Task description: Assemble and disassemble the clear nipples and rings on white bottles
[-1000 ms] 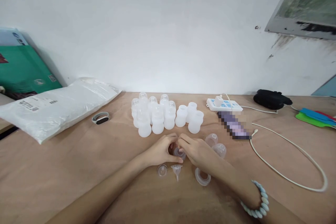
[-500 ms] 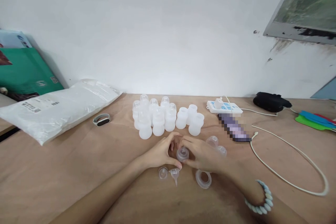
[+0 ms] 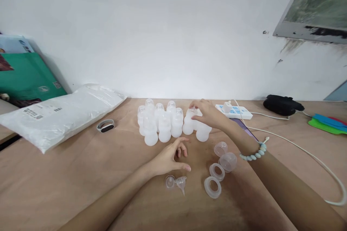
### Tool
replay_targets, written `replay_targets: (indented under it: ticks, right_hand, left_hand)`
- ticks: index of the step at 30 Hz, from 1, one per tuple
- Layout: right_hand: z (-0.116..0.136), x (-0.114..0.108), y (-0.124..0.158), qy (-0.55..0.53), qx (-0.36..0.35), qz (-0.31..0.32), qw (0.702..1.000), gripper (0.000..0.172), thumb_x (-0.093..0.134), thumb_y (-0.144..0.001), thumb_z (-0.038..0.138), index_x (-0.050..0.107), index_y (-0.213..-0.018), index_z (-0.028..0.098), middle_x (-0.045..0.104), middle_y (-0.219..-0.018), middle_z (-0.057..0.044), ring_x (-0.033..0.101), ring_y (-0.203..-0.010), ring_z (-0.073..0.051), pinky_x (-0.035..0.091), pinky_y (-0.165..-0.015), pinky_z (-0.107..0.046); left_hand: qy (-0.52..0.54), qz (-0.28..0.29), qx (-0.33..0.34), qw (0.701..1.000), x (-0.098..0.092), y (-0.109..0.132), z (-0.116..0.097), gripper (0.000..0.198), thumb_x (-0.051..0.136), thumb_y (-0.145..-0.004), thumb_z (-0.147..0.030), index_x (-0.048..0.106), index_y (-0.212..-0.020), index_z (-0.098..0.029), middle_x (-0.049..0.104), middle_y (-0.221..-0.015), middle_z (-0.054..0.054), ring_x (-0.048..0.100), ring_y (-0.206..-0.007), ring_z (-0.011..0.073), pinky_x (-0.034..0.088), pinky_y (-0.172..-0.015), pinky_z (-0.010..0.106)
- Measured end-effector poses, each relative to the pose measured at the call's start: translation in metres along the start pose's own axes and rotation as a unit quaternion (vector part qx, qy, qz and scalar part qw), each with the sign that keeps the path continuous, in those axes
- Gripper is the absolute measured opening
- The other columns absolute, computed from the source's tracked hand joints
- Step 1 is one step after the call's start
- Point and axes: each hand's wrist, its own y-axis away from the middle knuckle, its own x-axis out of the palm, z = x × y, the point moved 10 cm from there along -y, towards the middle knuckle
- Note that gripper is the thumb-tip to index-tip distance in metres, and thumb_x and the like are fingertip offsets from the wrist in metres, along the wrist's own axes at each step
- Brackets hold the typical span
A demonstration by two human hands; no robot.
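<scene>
My left hand (image 3: 173, 157) hovers low over the table, holding nothing, thumb and fingers spread. Just below its thumb lie a small clear round piece (image 3: 170, 181) and a clear bottle nipple (image 3: 181, 183). My right hand (image 3: 202, 111) reaches to the back, its fingers closed around the top of a frosted baby bottle (image 3: 197, 125). The fingers hide whether a collar or nipple is there too. Beside it stand two frosted bottles without caps, a left one (image 3: 188, 124) and a front one (image 3: 202, 133). Two clear domed caps (image 3: 228, 162) and two collar rings (image 3: 213, 194) lie at front right.
Several bottles with clear domed caps (image 3: 164, 130) stand left of my right hand. A fitness band (image 3: 105, 126) and a white plastic package (image 3: 62, 112) lie further left. A power strip (image 3: 244, 114), phone (image 3: 248, 130), white cable (image 3: 306, 153) and black case (image 3: 282, 104) lie right.
My hands have parted. The right went up and back to the bottles; the collar with nipple between my hands is gone from there. A second ring now shows at front right. My left stayed.
</scene>
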Motion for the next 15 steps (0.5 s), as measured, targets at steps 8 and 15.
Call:
replay_targets:
  ticks: [8, 15]
  right_hand:
    - [0.016, 0.011, 0.019, 0.024, -0.004, 0.035, 0.999, 0.025, 0.069, -0.080, 0.021, 0.054, -0.100, 0.021, 0.066, -0.098, -0.008, 0.058, -0.096, -0.028, 0.041, -0.085, -0.040]
    - [0.052, -0.001, 0.063, -0.071, -0.032, 0.043, 0.996, 0.028, 0.074, -0.076, 0.026, 0.057, -0.097, 0.024, 0.064, -0.094, -0.004, 0.058, -0.090, -0.026, 0.044, -0.081, -0.038]
  left_hand:
    - [0.013, -0.039, 0.007, 0.999, -0.005, 0.001, -0.004, 0.045, 0.074, -0.079, -0.029, 0.043, -0.111, -0.023, 0.054, -0.084, -0.003, 0.049, -0.073, 0.0134, 0.041, -0.067, 0.026]
    - [-0.166, -0.187, 0.034, 0.968, -0.024, 0.014, -0.019, 0.048, 0.077, -0.076, -0.042, 0.042, -0.104, -0.023, 0.053, -0.095, 0.000, 0.048, -0.069, 0.0144, 0.040, -0.064, 0.028]
